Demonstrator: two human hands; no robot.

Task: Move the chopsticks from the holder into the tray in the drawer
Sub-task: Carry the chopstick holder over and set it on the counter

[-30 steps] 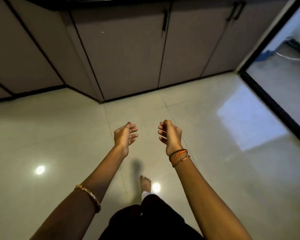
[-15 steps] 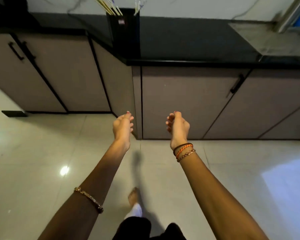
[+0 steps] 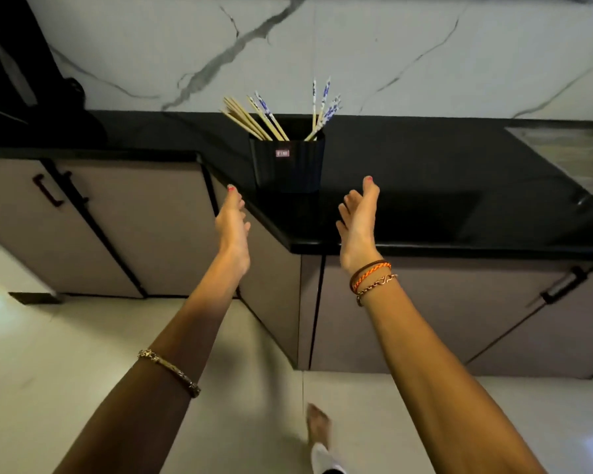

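Observation:
A black ribbed holder [image 3: 287, 165] stands on the black countertop [image 3: 425, 186] near its inner corner. Several chopsticks [image 3: 254, 119] lean out of it, plain wooden ones to the left and blue-and-white patterned ones [image 3: 326, 104] to the right. My left hand [image 3: 231, 227] is held out below and left of the holder, fingers straight, empty. My right hand [image 3: 358, 224] reaches over the counter edge, just right of the holder, fingers relaxed and empty. Neither hand touches the holder. No drawer or tray is in view.
Shut grey cabinet doors with black handles [image 3: 562, 289] run under the counter on both sides of the corner. A marble wall [image 3: 391, 53] backs the counter. A sink edge [image 3: 569, 155] shows at the far right. My foot [image 3: 317, 425] is on the glossy tiled floor.
The view has risen from the floor to the counter, and I have stepped closer. Both hands have lifted toward the holder and their fingers have straightened.

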